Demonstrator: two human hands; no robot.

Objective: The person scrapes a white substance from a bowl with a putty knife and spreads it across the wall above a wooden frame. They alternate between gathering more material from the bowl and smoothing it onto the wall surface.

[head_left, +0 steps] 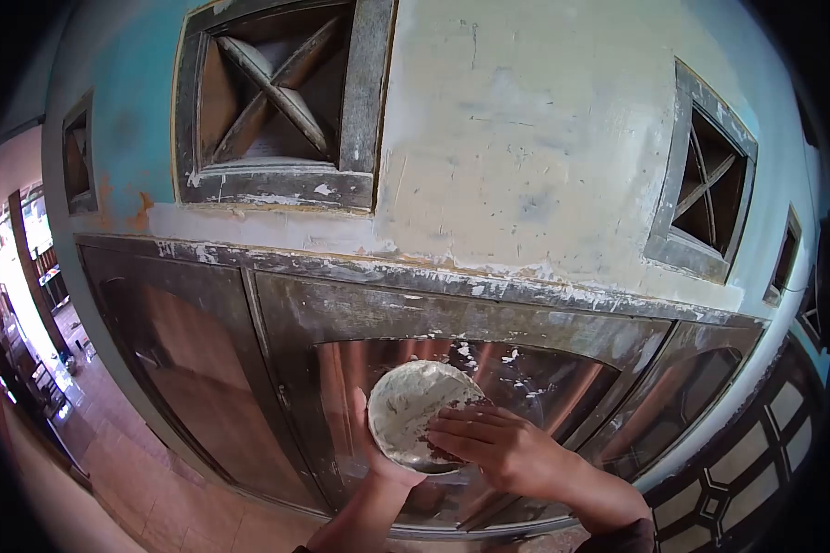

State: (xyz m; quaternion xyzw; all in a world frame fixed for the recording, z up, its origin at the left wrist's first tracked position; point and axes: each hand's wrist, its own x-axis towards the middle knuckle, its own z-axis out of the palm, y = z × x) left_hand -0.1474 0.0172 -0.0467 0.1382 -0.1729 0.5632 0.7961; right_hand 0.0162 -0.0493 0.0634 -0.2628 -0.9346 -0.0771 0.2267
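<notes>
My left hand (392,472) cups a round bowl (374,412) from below and from its left side, fingers wrapped around the wall. Pale, whitish putty (406,398) coats the inside of the bowl. Over the bowl's right side, the closed fingers of my right hand (500,448) press on a flat, dark reddish scraper (444,412) speckled with white. Its edge lies in the bowl against the putty; the rest of it is hidden under my fingers.
Behind the bowl stands a brown wooden door frame with glass panes (563,369), spattered white. Above it is a patched cream wall (526,175) with wooden vents (272,92) holding crossed bars. A tiled floor (157,479) and a bright doorway (18,276) lie left, a patterned grille (738,461) right.
</notes>
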